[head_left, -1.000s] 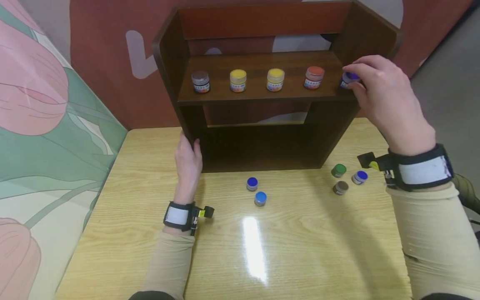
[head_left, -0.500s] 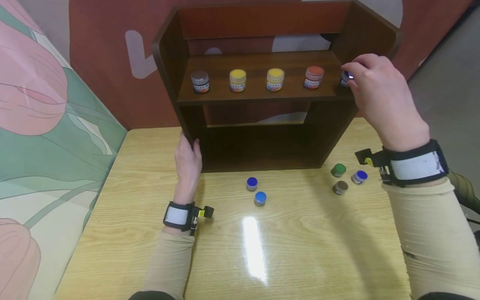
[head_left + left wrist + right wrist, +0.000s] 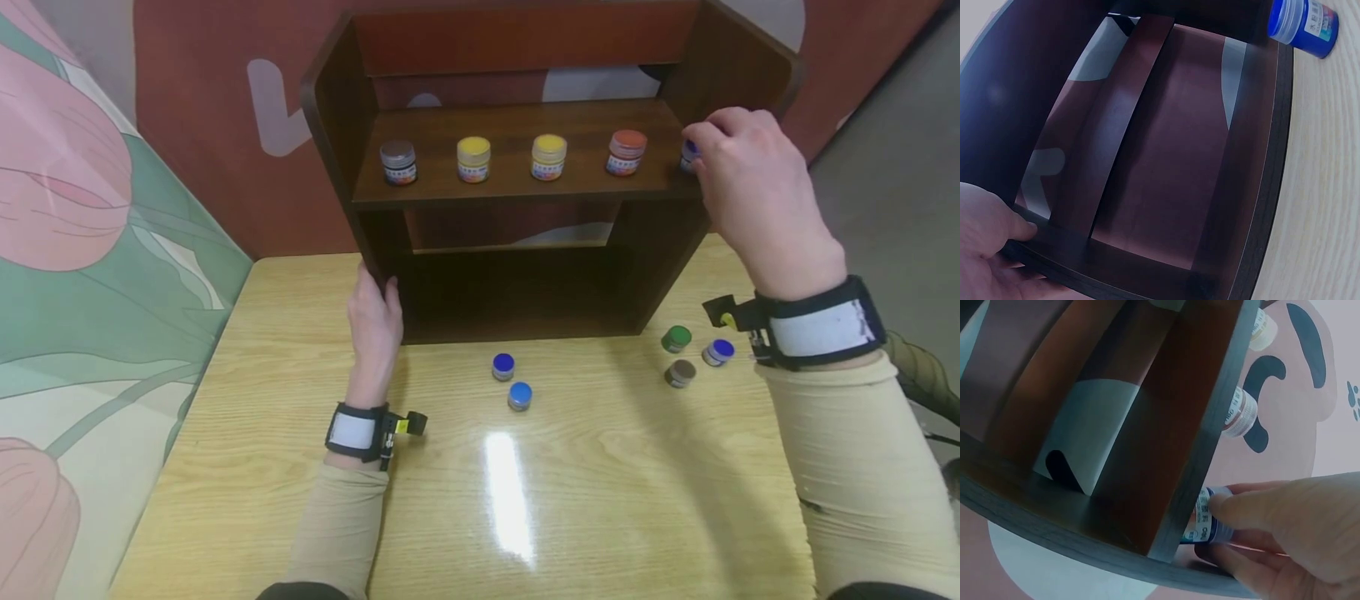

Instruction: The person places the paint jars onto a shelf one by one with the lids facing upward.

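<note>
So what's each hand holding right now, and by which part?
The right hand pinches a blue-lidded jar by its sides at the right end of the shelf. The left hand grips the shelf unit's left side panel near its base.

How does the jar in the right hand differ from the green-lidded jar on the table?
The blue-lidded jar stands on the shelf, pinched by the right hand; the green-lidded jar sits free on the table, untouched. Their lids differ: blue against green. The blue one is mostly hidden by fingers; the green one shows whole. Both are small round paint jars.
</note>
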`<control>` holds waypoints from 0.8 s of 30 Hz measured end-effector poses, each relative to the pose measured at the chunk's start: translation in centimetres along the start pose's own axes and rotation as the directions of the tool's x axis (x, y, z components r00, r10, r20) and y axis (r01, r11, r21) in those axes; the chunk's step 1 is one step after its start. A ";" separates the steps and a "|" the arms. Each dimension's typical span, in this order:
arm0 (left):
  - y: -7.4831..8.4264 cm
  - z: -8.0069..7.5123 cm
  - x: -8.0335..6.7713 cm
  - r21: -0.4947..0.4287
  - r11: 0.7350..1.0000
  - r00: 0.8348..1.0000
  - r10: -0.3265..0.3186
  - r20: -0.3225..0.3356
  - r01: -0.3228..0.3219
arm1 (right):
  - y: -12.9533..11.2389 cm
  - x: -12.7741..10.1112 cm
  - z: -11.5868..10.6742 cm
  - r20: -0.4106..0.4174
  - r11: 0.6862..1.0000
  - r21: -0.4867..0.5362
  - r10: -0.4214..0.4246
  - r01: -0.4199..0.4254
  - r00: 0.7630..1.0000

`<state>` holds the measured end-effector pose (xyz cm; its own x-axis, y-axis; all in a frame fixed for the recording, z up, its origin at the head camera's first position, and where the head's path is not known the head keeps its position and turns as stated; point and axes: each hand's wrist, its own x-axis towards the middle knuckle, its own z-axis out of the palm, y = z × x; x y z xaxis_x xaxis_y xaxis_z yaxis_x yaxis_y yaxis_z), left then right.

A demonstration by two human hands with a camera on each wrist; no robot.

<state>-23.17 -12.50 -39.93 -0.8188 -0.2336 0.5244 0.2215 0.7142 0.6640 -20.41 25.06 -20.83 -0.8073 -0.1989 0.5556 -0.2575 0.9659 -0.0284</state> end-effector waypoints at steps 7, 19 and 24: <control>0.1 0.0 -0.1 -0.004 1.000 1.000 -0.010 0.000 0.010 | -0.6 0.4 0.4 0.024 0.995 -0.087 0.043 -0.041 0.999; 0.0 0.0 -0.1 -0.009 1.000 1.000 0.014 -0.004 -0.014 | -0.5 0.8 0.1 0.058 0.983 -0.182 0.014 -0.003 0.998; 0.0 0.0 0.0 -0.005 1.000 1.000 0.007 -0.001 -0.007 | -0.6 0.9 0.1 0.093 0.982 -0.185 0.045 -0.027 0.995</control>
<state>-23.10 -12.49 -39.90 -0.8165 -0.2295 0.5298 0.2300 0.7124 0.6630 -21.03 24.26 -20.34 -0.8641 -0.1697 0.4739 -0.1328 0.9850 0.1106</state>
